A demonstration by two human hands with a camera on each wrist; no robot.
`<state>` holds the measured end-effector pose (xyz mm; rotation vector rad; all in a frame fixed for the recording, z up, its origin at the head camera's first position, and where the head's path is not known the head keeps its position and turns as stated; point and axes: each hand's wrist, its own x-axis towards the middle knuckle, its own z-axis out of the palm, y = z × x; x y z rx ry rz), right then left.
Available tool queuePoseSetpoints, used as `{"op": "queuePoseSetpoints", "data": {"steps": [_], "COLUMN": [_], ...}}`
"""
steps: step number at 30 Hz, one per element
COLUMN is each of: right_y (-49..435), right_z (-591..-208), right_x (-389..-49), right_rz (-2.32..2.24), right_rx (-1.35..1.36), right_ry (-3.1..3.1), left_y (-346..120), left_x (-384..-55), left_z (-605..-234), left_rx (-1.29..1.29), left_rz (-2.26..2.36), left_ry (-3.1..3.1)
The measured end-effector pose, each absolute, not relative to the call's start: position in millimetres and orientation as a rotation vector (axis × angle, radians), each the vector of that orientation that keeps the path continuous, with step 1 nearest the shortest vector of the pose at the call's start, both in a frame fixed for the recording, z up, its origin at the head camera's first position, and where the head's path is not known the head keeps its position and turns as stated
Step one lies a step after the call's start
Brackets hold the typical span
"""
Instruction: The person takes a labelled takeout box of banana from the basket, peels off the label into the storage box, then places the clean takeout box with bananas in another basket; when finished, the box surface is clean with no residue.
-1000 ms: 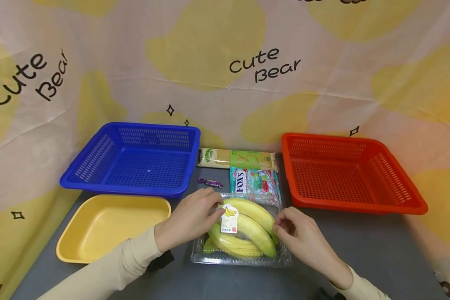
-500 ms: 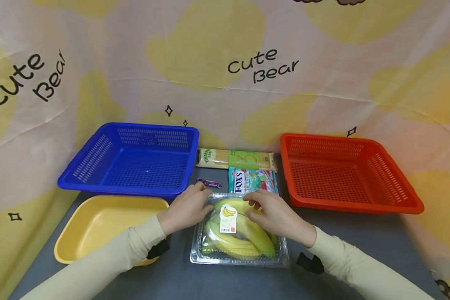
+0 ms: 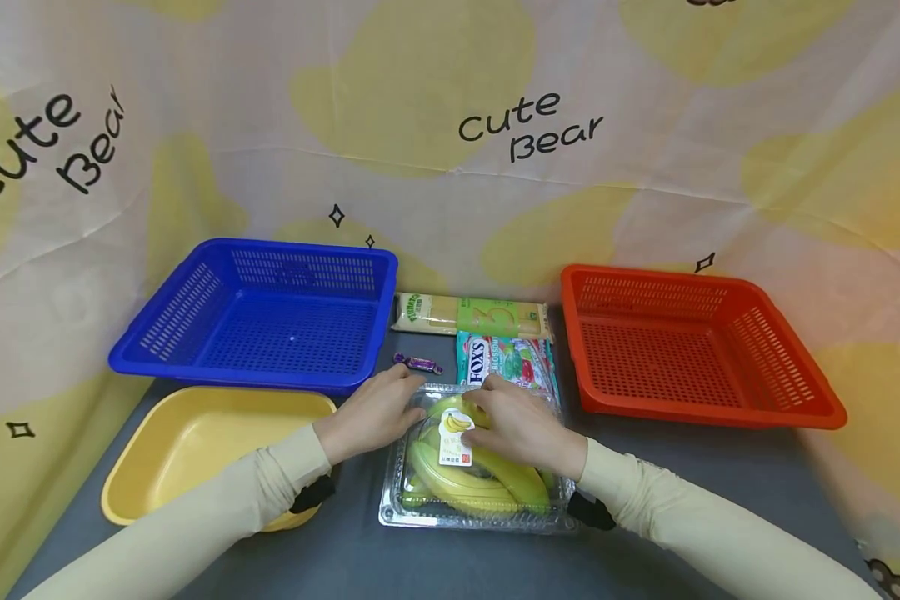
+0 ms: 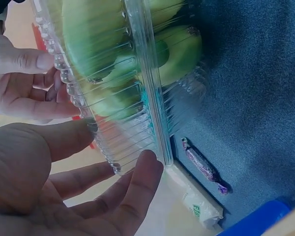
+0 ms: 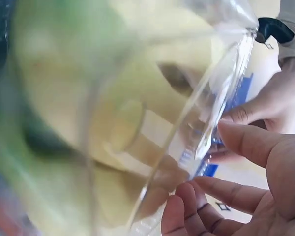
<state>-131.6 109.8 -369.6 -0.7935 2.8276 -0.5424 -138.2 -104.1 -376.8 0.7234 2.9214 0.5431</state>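
A clear plastic clamshell box of bananas lies in the middle of the table, with a white banana label on its lid. My left hand holds the back left corner, and the left wrist view shows its thumb at the ridged lid edge and its bent fingers round the corner. My right hand reaches over the lid from the right. Its thumb comes close beside the label, its fingers loosely bent toward the back edge. In the right wrist view, thumb and fingers stand apart at the lid's rim.
Behind the box lie a Fox's candy bag, a pack of noodles and a purple wrapped candy. A blue basket and a yellow tub stand left; a red basket stands right. A patterned cloth hangs behind.
My right hand has moved left from the box's right side across the lid to the label. The left hand has drawn slightly left toward the box's edge. The box stays in place.
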Motion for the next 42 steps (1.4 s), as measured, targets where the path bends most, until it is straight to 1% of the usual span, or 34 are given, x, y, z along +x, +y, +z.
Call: {"op": "queuePoseSetpoints", "data": {"steps": [5,12,30,42], "right_y": [109,109,108,108], "right_z": [-369,-369,-373,-373], "right_x": [-130,-128,-123,-120], "right_rz": [-0.578,-0.65,-0.756,-0.762], "right_rx": [-0.842,-0.821,-0.941,-0.916], "right_ry": [2.811,2.774,2.762,2.8], "left_y": [-104,-103,-103,-105], "left_x": [-138,-137,-138,-137], "left_z": [-376,-377,-379,-379], "left_rx": [0.744,0.743,0.724,0.716], "left_rz": [0.532,0.532,0.543,0.563], "left_ry": [2.936,2.943,2.938,2.941]}}
